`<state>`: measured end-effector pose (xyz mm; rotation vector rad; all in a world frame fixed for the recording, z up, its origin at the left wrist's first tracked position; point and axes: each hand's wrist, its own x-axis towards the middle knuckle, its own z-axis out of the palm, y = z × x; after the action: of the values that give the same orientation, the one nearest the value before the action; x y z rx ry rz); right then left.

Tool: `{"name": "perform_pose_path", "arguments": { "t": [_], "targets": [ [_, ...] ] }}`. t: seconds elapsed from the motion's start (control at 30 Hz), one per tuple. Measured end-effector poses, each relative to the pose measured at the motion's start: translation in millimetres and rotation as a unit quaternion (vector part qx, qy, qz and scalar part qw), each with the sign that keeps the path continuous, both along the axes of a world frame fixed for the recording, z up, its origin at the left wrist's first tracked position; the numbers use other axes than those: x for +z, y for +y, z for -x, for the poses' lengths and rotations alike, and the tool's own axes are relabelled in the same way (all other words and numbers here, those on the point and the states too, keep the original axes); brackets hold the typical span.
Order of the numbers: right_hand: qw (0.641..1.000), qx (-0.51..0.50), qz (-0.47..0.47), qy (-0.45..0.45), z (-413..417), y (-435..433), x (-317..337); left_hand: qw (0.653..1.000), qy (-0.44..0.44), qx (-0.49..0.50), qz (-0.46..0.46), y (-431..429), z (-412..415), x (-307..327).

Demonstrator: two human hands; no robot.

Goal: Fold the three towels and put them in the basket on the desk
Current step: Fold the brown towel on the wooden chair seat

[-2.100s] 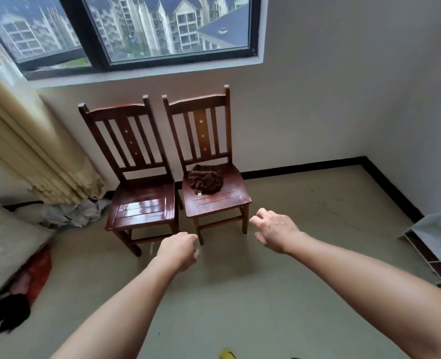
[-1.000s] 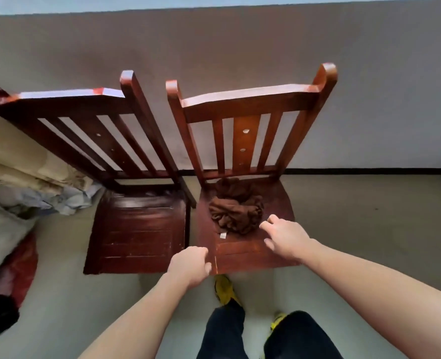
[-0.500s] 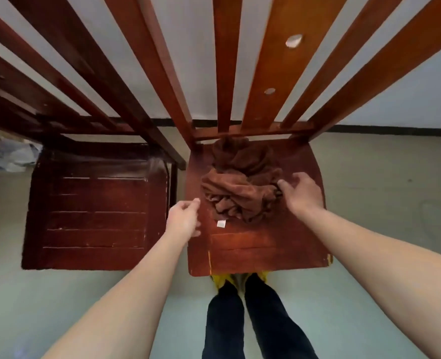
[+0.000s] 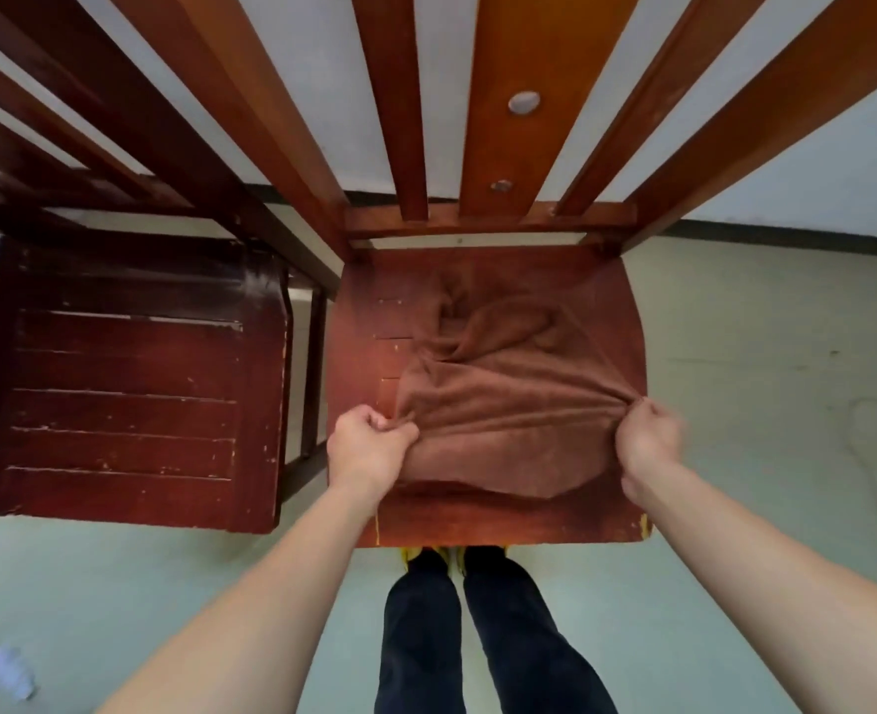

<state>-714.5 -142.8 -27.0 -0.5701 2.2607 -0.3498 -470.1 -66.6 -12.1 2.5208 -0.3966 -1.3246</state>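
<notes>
A brown towel (image 4: 508, 394) lies partly spread on the seat of the right wooden chair (image 4: 498, 523), still bunched toward the chair's back. My left hand (image 4: 367, 445) pinches the towel's near left edge. My right hand (image 4: 650, 438) pinches its near right edge, and the cloth is stretched between both hands. Only this one towel is in view; no basket and no desk appear.
A darker wooden chair (image 4: 122, 399) stands directly to the left, its seat bare. Both chair backs rise close to the camera. My legs and yellow shoes (image 4: 447, 553) are at the right chair's front edge. Pale floor lies around, with a small scrap (image 4: 11, 672) at the lower left.
I walked up to the chairs and bent over the right one. Both hands, empty before, took hold of the crumpled towel and pulled it apart sideways, so it now lies partly spread.
</notes>
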Motion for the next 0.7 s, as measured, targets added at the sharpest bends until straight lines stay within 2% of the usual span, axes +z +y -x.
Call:
{"name": "perform_pose_path", "arguments": {
  "t": [0.1, 0.17, 0.23, 0.27, 0.3, 0.37, 0.43, 0.47, 0.5, 0.63, 0.7],
  "targets": [
    [0.979, 0.175, -0.096, 0.034, 18.2, 6.2, 5.1, 0.982, 0.083, -0.134, -0.107, 17.3, 3.7, 0.0],
    [0.939, 0.312, -0.122, 0.078, 21.8, 1.0, 8.8, 0.982, 0.082, -0.132, -0.104, 8.4, -2.6, -5.0],
    [0.903, 0.413, -0.027, 0.111, 13.3, -10.1, 9.2, 0.995, 0.032, -0.094, -0.028, -9.5, -9.0, -12.4],
    [0.883, 0.455, 0.035, 0.113, 3.4, -17.1, 7.5, 0.994, -0.004, -0.103, 0.025, -19.0, -10.6, -17.8],
    [0.863, 0.486, 0.08, 0.111, -9.2, -26.3, 6.5, 0.984, -0.051, -0.156, 0.07, -29.4, -11.8, -21.4],
    [0.835, 0.533, 0.091, 0.1, -35.4, -44.0, 0.5, 0.918, -0.16, -0.344, 0.112, -49.1, -11.7, -27.9],
    [0.813, 0.573, 0.047, 0.093, -54.1, -58.6, 1.2, 0.841, -0.211, -0.482, 0.123, -65.9, -12.0, -26.7],
    [0.803, 0.587, 0.025, 0.097, -57.5, -61.1, -1.6, 0.823, -0.22, -0.512, 0.111, -69.0, -12.3, -27.3],
    [0.801, 0.59, 0.016, 0.102, -57.8, -61.8, -2.4, 0.818, -0.222, -0.519, 0.107, -68.2, -13.9, -26.3],
    [0.864, 0.497, 0.04, 0.062, -42.1, -45.9, 8.9, 0.865, -0.141, -0.447, 0.181, -40.6, -16.9, -0.8],
    [0.882, 0.464, 0.07, 0.046, -42.1, -41.3, 18.5, 0.919, -0.049, -0.341, 0.194, -28.1, -16.7, 21.3]
  ]
}}
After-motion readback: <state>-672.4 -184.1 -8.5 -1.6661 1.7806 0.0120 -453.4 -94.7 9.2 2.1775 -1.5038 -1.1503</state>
